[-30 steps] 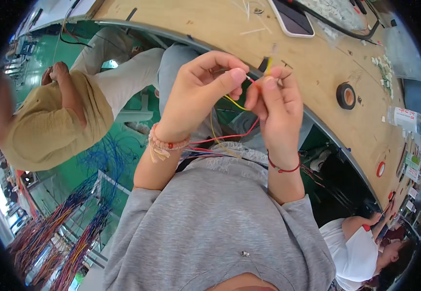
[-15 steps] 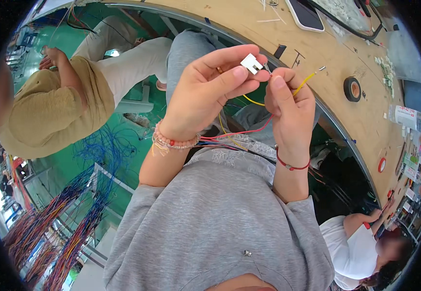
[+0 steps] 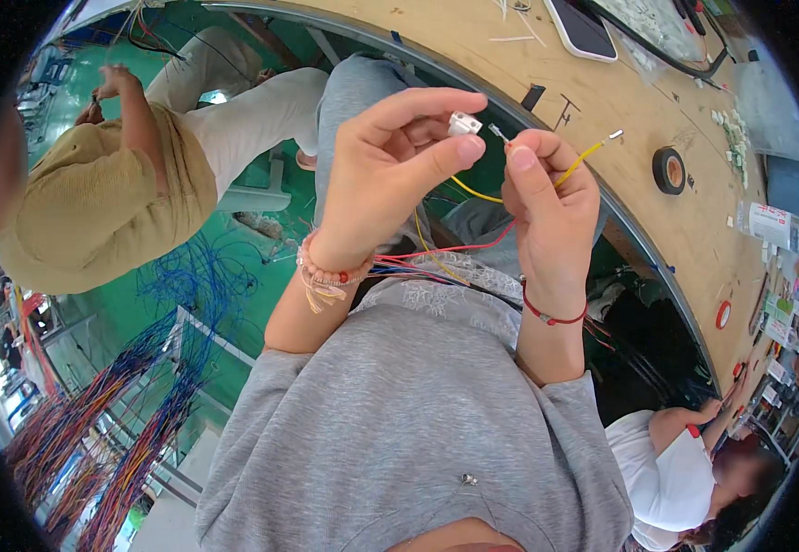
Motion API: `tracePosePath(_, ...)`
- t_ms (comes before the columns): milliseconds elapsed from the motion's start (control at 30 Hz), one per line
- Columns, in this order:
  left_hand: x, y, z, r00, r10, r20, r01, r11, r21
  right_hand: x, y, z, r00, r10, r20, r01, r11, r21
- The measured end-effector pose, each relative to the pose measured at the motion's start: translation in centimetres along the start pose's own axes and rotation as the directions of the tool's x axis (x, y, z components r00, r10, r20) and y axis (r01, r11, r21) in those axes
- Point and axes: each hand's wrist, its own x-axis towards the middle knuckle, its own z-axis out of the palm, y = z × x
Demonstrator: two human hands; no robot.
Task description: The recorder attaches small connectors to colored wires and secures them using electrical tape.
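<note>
A small white plastic connector housing [image 3: 464, 124] is held between the thumb and fingers of my left hand [image 3: 390, 170], its holed end turned up. My right hand [image 3: 551, 189] pinches a red wire [image 3: 473, 246] close to its metal crimp terminal [image 3: 499, 134]. That terminal points at the housing, a small gap apart from it. A yellow wire [image 3: 582, 160] also passes through my right hand, and its metal-tipped end sticks out beyond the fingers to the right. Both wires trail down toward a bundle of coloured wires [image 3: 418, 268] across my lap.
On the wooden table [image 3: 639, 97] lie a phone [image 3: 581, 28], a black tape roll [image 3: 669, 170], white connector pieces [image 3: 733, 143] and a plastic bottle [image 3: 776, 225]. One person [image 3: 114, 193] sits at left, another [image 3: 671, 469] at lower right. Wire bundles [image 3: 114, 396] hang on a rack.
My left hand has turned the housing so its end faces up, and drawn it slightly left. The terminal in my right hand now shows clearly, apart from the housing.
</note>
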Motion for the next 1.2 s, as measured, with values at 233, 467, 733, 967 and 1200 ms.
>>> tracePosePath(233, 0.2, 0.6, -0.2, 1.000, -0.025, -0.018, 0.025, 0.998, -0.050, -0.1, -0.3, -0.1, 0.998, -0.062, -0.011, 0.062, 0.997, -0.050)
tracePosePath(467, 0.0, 1.1, -0.5, 0.998, -0.060, 0.015, 0.061, 0.995, -0.076, -0.4, -0.9, -0.1, 0.997, -0.065, 0.043, 0.074, 0.969, -0.236)
tracePosePath(733, 0.2, 1.3, -1.6, 0.989, -0.112, 0.098, 0.116, 0.993, -0.033, -0.9, -1.3, 0.0, 0.995, -0.078, 0.065, 0.095, 0.946, -0.309)
tracePosePath(967, 0.4, 0.6, -1.8, 0.981, -0.133, 0.140, 0.148, 0.983, -0.106, -0.7, -1.1, 0.3, 0.995, -0.101, 0.018, 0.102, 0.959, -0.265)
tracePosePath(1200, 0.2, 1.4, -1.0, 0.995, -0.093, 0.025, 0.091, 0.992, 0.091, -0.9, -0.4, 0.4, 0.964, -0.266, 0.024, 0.239, 0.821, -0.518)
